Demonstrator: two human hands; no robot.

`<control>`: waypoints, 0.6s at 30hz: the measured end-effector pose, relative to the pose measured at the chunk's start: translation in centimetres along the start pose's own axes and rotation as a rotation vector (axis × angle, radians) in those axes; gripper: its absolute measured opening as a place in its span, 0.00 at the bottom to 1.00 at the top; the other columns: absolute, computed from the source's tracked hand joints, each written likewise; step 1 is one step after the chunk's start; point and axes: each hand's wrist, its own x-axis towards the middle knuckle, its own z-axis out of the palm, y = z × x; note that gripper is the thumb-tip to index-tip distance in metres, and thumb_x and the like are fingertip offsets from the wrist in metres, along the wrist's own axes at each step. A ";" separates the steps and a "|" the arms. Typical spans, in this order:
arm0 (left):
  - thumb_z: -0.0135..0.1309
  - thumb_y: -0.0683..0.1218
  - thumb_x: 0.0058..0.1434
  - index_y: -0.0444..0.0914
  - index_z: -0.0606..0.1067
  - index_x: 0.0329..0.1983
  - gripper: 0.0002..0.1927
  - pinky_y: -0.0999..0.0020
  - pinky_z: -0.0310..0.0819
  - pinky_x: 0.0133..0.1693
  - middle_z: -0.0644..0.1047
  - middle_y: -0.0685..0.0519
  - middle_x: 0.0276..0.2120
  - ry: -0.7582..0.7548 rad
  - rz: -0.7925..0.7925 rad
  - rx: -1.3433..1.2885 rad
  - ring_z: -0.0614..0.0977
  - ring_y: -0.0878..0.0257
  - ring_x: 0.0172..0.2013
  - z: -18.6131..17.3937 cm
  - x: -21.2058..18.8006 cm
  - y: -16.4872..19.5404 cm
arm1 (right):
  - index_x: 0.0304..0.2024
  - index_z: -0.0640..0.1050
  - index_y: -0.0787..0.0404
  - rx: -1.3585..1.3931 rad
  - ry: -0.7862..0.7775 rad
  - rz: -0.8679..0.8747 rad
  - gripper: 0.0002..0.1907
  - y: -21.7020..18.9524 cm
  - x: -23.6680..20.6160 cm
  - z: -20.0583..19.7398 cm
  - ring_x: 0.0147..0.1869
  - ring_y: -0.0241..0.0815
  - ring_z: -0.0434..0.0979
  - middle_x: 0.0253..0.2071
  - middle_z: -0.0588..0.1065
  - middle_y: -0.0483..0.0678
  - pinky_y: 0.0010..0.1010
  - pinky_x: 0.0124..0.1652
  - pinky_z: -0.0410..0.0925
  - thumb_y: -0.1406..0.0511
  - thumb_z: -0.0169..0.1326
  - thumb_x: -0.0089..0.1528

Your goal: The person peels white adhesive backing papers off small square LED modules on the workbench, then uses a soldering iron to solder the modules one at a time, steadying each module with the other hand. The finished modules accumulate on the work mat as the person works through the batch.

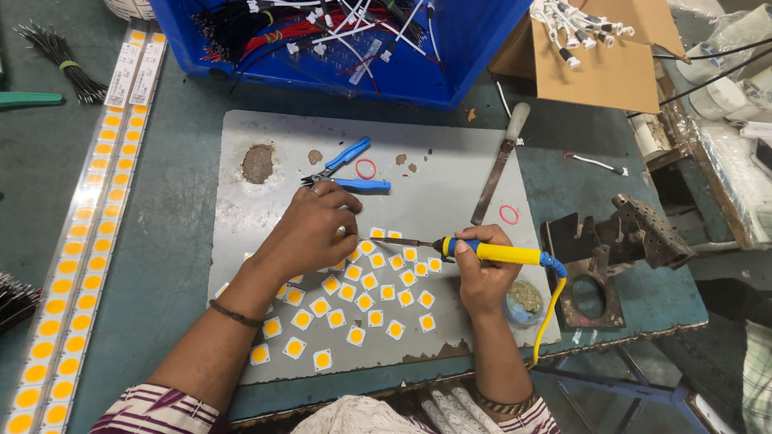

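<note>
**Free room & obstacles on the mat**

Grey metal mat (450, 173): upper middle is bare, open passage betw. blue-handled pliers (346, 169) w/ red rubber ring (366, 169) on the left & long flat metal file w/ pale handle (498, 165) on the right. Lower half crowded w/ small square white-and-yellow LED chips (354, 301); little bare surface there. Far edge blocked by blue plastic crate of wires (338, 40) & brown cardboard box (595, 68). Right side: dark metal stand (615, 245) & small round tin (524, 299) close it off. Left: long strips of yellow LED chips (80, 241) lie along the desk (173, 241); a bare green lane runs betw. strips & mat.
</note>
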 end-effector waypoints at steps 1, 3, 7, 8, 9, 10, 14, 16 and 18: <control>0.62 0.44 0.48 0.41 0.83 0.23 0.03 0.57 0.66 0.50 0.82 0.55 0.44 0.008 0.005 -0.002 0.76 0.56 0.53 0.1 0.0 0.0 | 0.38 0.76 0.65 -0.012 0.000 -0.011 0.05 0.1 0.0 0.0 0.41 0.32 0.72 0.37 0.74 0.45 0.24 0.44 0.66 0.69 0.57 0.61; 0.61 0.45 0.51 0.40 0.82 0.24 0.04 0.57 0.66 0.51 0.82 0.56 0.44 0.047 0.019 0.005 0.76 0.57 0.53 0.3 0.0 -0.2 | 0.38 0.76 0.66 -0.017 0.055 -0.058 0.05 0.3 0.2 -0.1 0.41 0.32 0.71 0.38 0.74 0.45 0.24 0.45 0.66 0.69 0.57 0.61; 0.61 0.44 0.52 0.40 0.81 0.25 0.03 0.55 0.65 0.53 0.81 0.56 0.45 0.181 0.015 0.010 0.75 0.56 0.54 0.6 -0.2 -0.4 | 0.37 0.75 0.66 0.055 0.209 -0.024 0.04 0.3 0.7 -0.7 0.36 0.31 0.68 0.36 0.74 0.45 0.23 0.39 0.63 0.70 0.56 0.61; 0.61 0.45 0.52 0.40 0.81 0.25 0.04 0.55 0.65 0.53 0.81 0.55 0.45 0.204 0.020 0.025 0.74 0.55 0.54 0.8 -0.2 -0.3 | 0.38 0.75 0.65 0.036 0.207 -0.044 0.04 0.3 0.8 -0.9 0.38 0.31 0.69 0.37 0.74 0.45 0.23 0.41 0.64 0.70 0.55 0.62; 0.61 0.45 0.52 0.40 0.81 0.25 0.04 0.54 0.64 0.53 0.81 0.55 0.45 0.226 0.026 0.040 0.74 0.54 0.54 1.1 -0.1 -0.2 | 0.38 0.75 0.65 0.018 0.206 -0.065 0.03 0.3 1.0 -1.0 0.39 0.31 0.71 0.38 0.74 0.45 0.23 0.42 0.65 0.70 0.55 0.63; 0.62 0.45 0.52 0.40 0.81 0.24 0.04 0.54 0.64 0.53 0.80 0.54 0.45 0.249 0.032 0.056 0.74 0.53 0.55 1.5 0.0 0.0 | 0.38 0.75 0.65 -0.001 0.204 -0.086 0.03 0.2 1.1 -1.1 0.41 0.31 0.72 0.38 0.74 0.45 0.23 0.44 0.66 0.70 0.55 0.64; 0.61 0.44 0.53 0.39 0.81 0.27 0.04 0.54 0.64 0.53 0.80 0.53 0.45 0.202 0.059 0.136 0.74 0.53 0.55 2.7 0.3 1.0 | 0.38 0.75 0.65 0.037 0.187 0.028 0.04 0.2 1.2 -0.8 0.33 0.28 0.67 0.33 0.72 0.42 0.21 0.35 0.62 0.70 0.57 0.63; 0.60 0.43 0.53 0.38 0.81 0.26 0.04 0.54 0.64 0.54 0.80 0.53 0.46 0.201 0.071 0.159 0.74 0.53 0.56 2.8 0.4 1.2 | 0.38 0.75 0.65 0.056 0.168 0.059 0.05 0.1 1.1 -0.8 0.32 0.27 0.67 0.31 0.71 0.41 0.20 0.34 0.61 0.70 0.57 0.62; 0.60 0.43 0.53 0.38 0.81 0.26 0.04 0.54 0.64 0.54 0.80 0.53 0.46 0.182 0.051 0.152 0.74 0.53 0.56 2.7 0.4 1.3 | 0.38 0.75 0.64 0.019 0.138 0.041 0.05 0.1 1.0 -0.8 0.32 0.26 0.66 0.32 0.72 0.41 0.19 0.34 0.61 0.69 0.57 0.62</control>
